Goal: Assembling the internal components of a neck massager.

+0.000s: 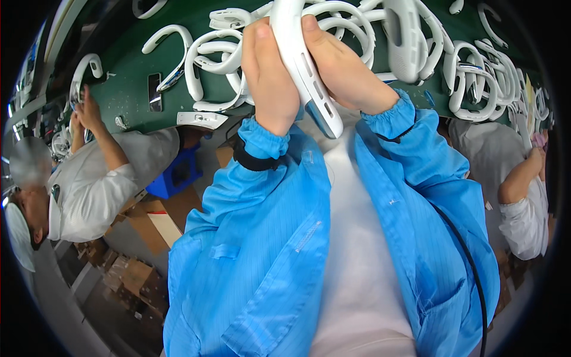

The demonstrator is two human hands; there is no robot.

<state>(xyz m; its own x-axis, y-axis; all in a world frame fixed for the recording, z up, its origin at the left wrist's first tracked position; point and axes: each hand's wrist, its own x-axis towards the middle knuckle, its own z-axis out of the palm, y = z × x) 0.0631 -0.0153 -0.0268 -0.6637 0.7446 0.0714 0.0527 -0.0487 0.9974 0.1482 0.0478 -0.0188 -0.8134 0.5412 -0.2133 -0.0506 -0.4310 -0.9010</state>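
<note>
Between my two hands is a white neck fan [303, 65], held up close to my chest. Slots run along its side, and its lower tip has a shiny grey-blue face. My left hand [269, 80] is closed against its left side. My right hand [345, 68] grips the opposite side, thumb near the top. The fan's upper part runs out of the picture. Behind my hands, several more white neck fans [202, 65] lie piled on the green table [128, 95].
A dark phone [155, 92] and a white shell piece [202, 120] lie left on the table. More neck fans [476, 80] are heaped at right. A co-worker [89, 190] sits at left, another [499, 172] at right. A blue stool [178, 174] and cardboard boxes [140, 276] stand below.
</note>
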